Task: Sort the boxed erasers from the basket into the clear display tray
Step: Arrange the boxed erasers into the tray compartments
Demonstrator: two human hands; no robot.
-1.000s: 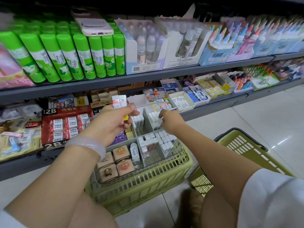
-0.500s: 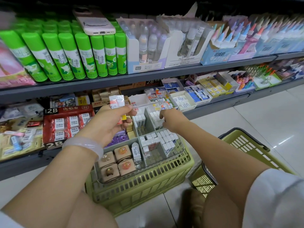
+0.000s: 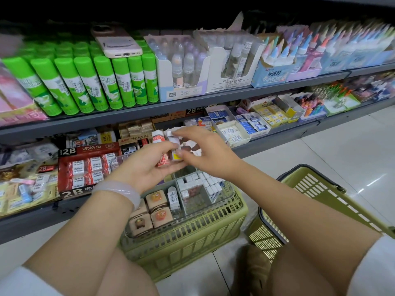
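My left hand (image 3: 141, 165) grips a small stack of boxed erasers (image 3: 160, 144), red-and-white ones, above the clear display tray (image 3: 232, 190). My right hand (image 3: 203, 150) pinches one white boxed eraser (image 3: 175, 153) in that stack. The tray rests on top of an upturned green basket (image 3: 192, 236). Its compartments hold rows of small white boxed erasers (image 3: 208, 184), several pink cube boxes (image 3: 157, 210) and one upright white box (image 3: 173, 198). A second green basket (image 3: 320, 201) stands at the right on the floor.
Grey shop shelves (image 3: 171, 105) run across in front of me, with green glue sticks, glue bottles, a phone (image 3: 117, 43) lying on the glue sticks, and a red 2B eraser display box (image 3: 85, 167) to the left. White floor tiles lie to the right.
My right hand has risen from the tray's back compartment and come over to the stack in my left hand, now pinching one box. My left hand stays roughly in place.
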